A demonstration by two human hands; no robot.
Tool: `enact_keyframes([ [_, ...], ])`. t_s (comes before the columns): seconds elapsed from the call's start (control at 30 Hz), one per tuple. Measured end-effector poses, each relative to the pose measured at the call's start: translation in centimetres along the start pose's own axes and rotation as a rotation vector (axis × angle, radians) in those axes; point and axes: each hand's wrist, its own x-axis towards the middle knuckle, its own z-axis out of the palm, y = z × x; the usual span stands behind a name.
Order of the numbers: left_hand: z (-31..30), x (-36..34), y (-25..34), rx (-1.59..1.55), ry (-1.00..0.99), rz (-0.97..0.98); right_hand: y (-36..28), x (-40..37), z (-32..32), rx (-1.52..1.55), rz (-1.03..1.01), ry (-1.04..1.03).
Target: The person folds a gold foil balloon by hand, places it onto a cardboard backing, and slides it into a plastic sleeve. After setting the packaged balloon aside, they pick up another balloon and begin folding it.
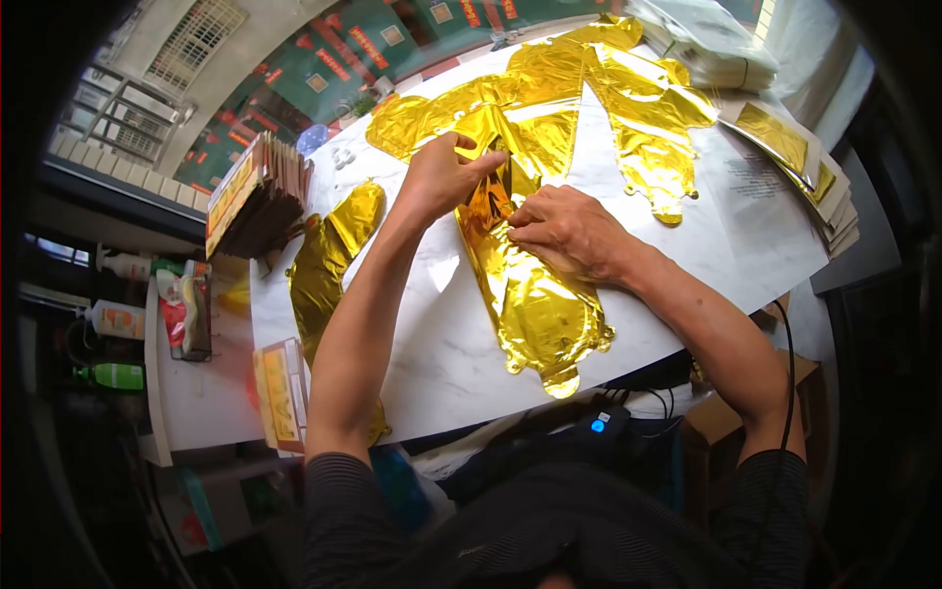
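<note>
A flat, uninflated gold foil balloon [549, 319] lies on the white marbled table in front of me, its rounded, tabbed end toward me. My left hand [442, 179] is closed, pinching a raised fold of the foil between thumb and fingers. Just to the right and nearer to me, my right hand [571, 231] has its fingers closed on the foil's edge, with the palm side hidden. Between the two hands the foil is creased and partly lifted. More flat gold foil [653, 103] spreads over the far side of the table, partly overlapping this piece.
Another gold foil piece [329, 260] hangs over the left edge. A stack of printed cards [257, 201] stands at the left, with a printed packet [281, 395] below. Clear plastic bags [706, 44] and foil-filled packets [785, 147] lie at the right. A black cable [790, 363] runs past my right arm.
</note>
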Motion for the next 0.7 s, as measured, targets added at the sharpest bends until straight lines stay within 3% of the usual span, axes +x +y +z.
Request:
enact_keyframes([
  [0.1,-0.1,-0.4,-0.2,-0.077,-0.088,0.035,0.0,0.1,0.2,0.005,0.002,-0.005],
  [0.2,0.0,-1.2,0.2,-0.566,-0.191,0.058,0.0,0.0,0.0,0.006,0.013,-0.012],
  [0.37,0.2,-0.8,-1.9,-0.732,-0.215,0.09,0.1,0.1,0.1,0.008,0.01,0.0],
  [0.47,0.2,-0.6,-1.9,-0.695,-0.184,-0.013,-0.1,0.1,0.0,-0.003,0.02,-0.022],
  [0.57,1.0,-0.6,-1.3,-0.554,-0.012,-0.023,-0.1,0.1,0.0,0.004,0.019,-0.016],
  [0.63,1.5,-0.8,-1.7,0.045,0.195,0.211,-0.1,0.1,0.0,0.021,0.031,-0.026],
  [0.7,1.8,-0.8,-2.4,0.149,0.265,0.277,0.0,0.1,0.0,0.024,0.026,-0.019],
])
